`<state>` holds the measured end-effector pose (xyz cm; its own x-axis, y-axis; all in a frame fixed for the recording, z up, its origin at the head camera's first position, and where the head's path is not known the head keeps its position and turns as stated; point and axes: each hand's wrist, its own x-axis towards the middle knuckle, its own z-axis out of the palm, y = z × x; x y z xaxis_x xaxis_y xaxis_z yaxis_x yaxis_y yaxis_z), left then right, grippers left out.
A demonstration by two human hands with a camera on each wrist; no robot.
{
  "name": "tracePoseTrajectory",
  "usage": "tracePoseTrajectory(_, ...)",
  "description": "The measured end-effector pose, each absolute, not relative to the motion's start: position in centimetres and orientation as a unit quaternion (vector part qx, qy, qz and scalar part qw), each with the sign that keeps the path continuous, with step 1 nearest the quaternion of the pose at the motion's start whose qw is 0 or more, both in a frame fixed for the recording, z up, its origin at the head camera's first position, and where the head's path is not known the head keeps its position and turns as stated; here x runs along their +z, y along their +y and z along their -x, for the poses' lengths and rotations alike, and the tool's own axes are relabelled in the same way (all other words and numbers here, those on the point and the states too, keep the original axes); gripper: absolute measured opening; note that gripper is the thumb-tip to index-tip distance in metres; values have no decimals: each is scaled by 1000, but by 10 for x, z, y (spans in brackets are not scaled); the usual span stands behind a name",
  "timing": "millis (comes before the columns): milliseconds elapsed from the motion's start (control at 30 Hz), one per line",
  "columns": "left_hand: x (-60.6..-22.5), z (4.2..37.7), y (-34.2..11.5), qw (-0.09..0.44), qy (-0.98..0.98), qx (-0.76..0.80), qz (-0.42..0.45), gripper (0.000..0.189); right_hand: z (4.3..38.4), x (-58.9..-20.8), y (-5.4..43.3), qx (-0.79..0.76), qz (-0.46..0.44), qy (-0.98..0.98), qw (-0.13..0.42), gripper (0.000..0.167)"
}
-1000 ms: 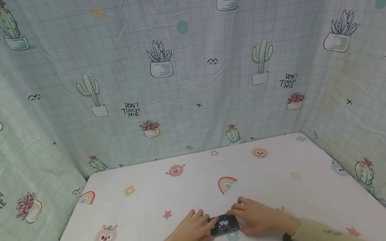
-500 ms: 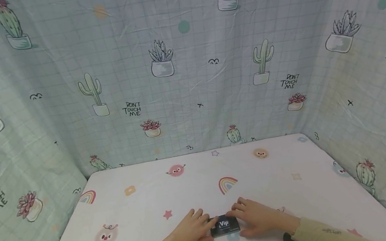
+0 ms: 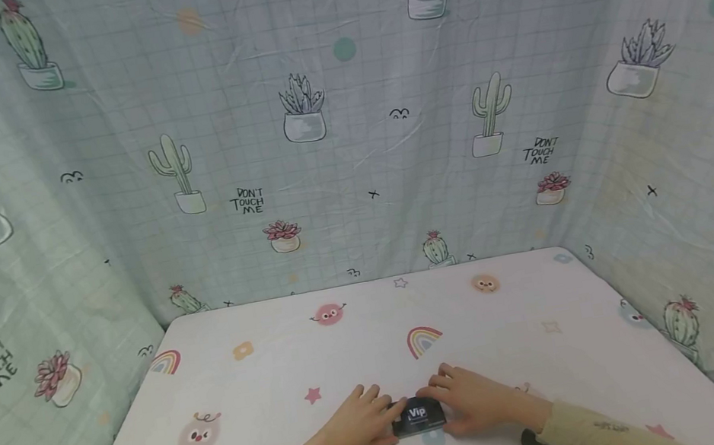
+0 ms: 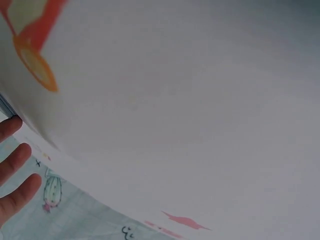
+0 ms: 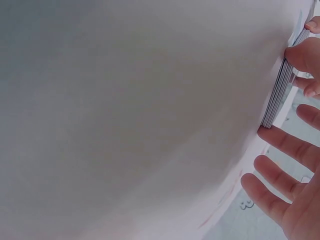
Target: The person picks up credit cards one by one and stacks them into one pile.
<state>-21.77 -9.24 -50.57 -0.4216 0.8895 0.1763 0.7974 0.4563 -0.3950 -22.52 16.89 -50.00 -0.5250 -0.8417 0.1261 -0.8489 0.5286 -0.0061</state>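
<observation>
A stack of black cards (image 3: pixel 417 415) printed "Vip" lies near the front middle of the table, between both hands. In the right wrist view its layered edges (image 5: pixel 278 95) show several cards squared together. My left hand (image 3: pixel 359 423) pinches the left end, index finger across the far left corner and thumb at the near one. At the other end, my right hand (image 3: pixel 472 397) pinches the stack, with thumb on the near edge and index fingertip at a far corner. The other fingers of both hands are spread off the cards. The stack's far edge looks arched.
The white table cover (image 3: pixel 268 366) carries printed rainbows, stars and faces. A cactus-print curtain (image 3: pixel 350 177) rises behind the table and along both sides. Beside the right sleeve cuff is a small black object (image 3: pixel 536 442).
The head view shifts slightly. Both hands keep their hold on the card stack in nearly the same place, and its far outline now looks more rounded.
</observation>
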Motion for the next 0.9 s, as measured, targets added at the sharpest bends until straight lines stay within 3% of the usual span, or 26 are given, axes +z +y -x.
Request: tracePoseTrajectory(900, -507, 215, -93, 174, -844, 109, 495, 56, 225, -507, 174, 48, -455, -889, 33, 55)
